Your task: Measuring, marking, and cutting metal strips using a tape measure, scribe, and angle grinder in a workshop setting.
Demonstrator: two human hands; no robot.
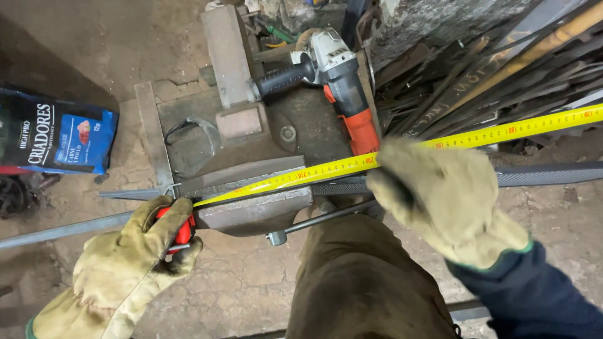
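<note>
The left hand (122,263) grips a red tape measure case (181,227) at the vise (251,201); the right hand (440,201) pinches the yellow tape (326,168) along the metal bar (546,173). Keep the tape taut and flat. The right fingertips are blurred, so that grip is probably closed.

The left grip (129,263), gloved, is curled tight with its thumb uppermost, low on the left. The right grip (443,198), gloved and dark-sleeved, reaches forward, fingers bent downward.
</note>
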